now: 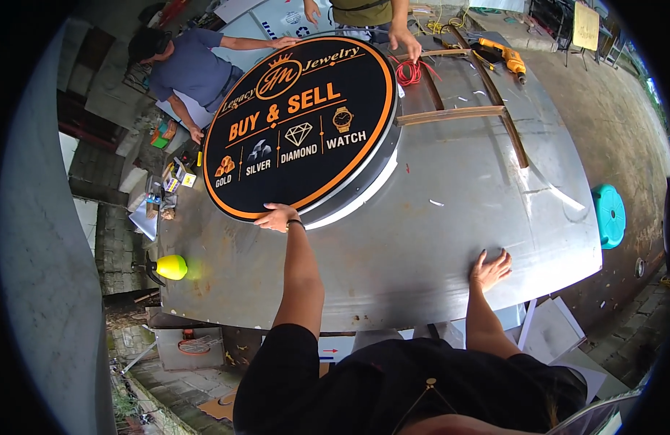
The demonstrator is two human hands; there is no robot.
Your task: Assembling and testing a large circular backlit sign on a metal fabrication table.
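Note:
A large round sign (298,172) with a black face, orange rim and white side lies face up on the metal table (393,268). At its near edge, my left hand (278,216) is closed on the rim, with fingers bent over the side. Well to the right of the sign, my right hand (490,270) rests on the table near its front edge, fingers spread and holding nothing. A person at the far left, in a dark blue shirt (186,67), has one hand on the sign's far edge.
Another person's hand (405,45) is above a red wire coil (409,71) beside the sign. A rusty metal frame (451,114) and a yellow power drill (510,58) lie at the far right. A yellow-green spray bottle (172,267) lies at the left edge; a teal stool (609,216) stands right.

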